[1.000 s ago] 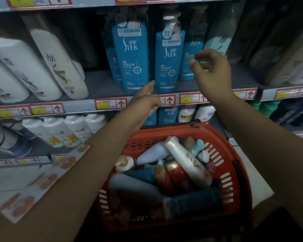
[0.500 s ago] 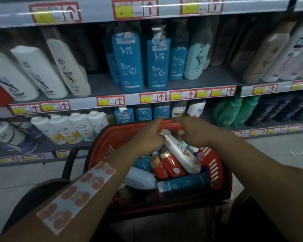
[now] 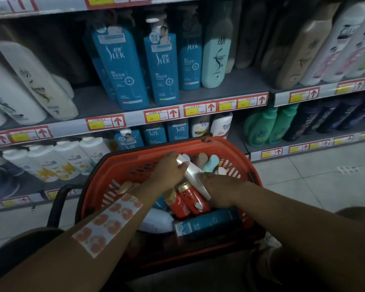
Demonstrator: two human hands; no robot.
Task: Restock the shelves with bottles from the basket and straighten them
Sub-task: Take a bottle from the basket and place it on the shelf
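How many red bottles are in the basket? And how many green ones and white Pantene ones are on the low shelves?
Red bottles in the basket: 2
Green bottles: 2
White Pantene bottles: 4
Total: 8

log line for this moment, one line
phase: pick from red basket | left hand: grips white bottle | right hand: on same bottle | shelf: not yet restocked

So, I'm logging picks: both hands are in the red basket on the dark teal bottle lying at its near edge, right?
Not quite. The head view shows the left hand and right hand in the red basket, but on the white bottle; the dark teal bottle lies untouched at the near edge.
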